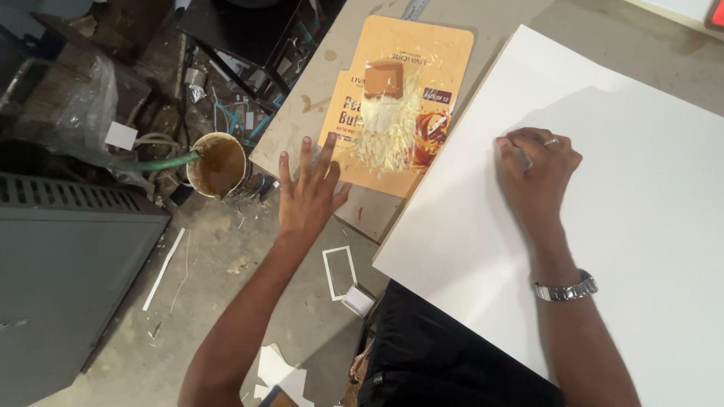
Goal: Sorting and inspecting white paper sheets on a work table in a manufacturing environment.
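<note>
My left hand [308,188] is spread open, fingers apart, hovering at the near edge of the worktable beside a flattened orange carton [354,162]. A pile of pale shavings [386,128] and a small brown block [383,78] lie on that carton. My right hand [537,169] rests on a large white board [633,226] near its left edge, fingers curled as if pinching something small that I cannot make out. A metal watch [564,289] is on that wrist.
A tin of brown glue [219,164] with a green stick in it stands on the floor to the left. A grey metal cabinet [68,264] is at the lower left. White offcuts [341,273] and clutter litter the floor.
</note>
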